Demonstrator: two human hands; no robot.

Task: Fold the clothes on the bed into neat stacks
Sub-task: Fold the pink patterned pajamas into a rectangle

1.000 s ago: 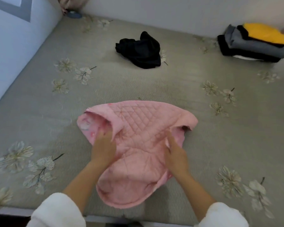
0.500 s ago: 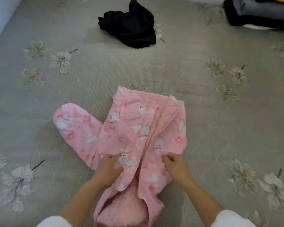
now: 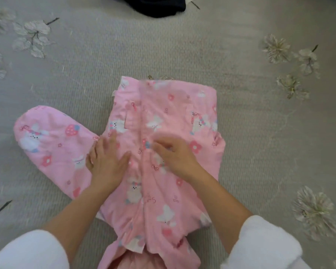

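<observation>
pink padded jacket (image 3: 169,113) of soft printed cotton, with bunnies, flowers and strawberries on it, laid print-side up and lengthways on a grey-green woven bedspread (image 3: 182,45) patterned with pale flowers. quilted pink lining showing at the jacket's near end. one rounded jacket sleeve (image 3: 47,140) sticking out from the jacket's left side, flat on the cover; no matching sleeve visible on the jacket's right side.

left hand (image 3: 107,160) flat on the jacket's left front panel, just beside the spot where that sleeve joins, fingers straight and spread, palm pressed down on the cloth.

right hand (image 3: 175,156) on the jacket's centre opening, near the left hand but apart from it, fingers bent down to the fabric and blurred; pinching the edge or only pressing it: cannot tell.

crumpled black cloth garment (image 3: 159,6) beyond the jacket's far end, well apart, cut off by the frame edge.

white fleecy cuffs (image 3: 266,241) pushed up both forearms, one at each side of the jacket's near end.
</observation>
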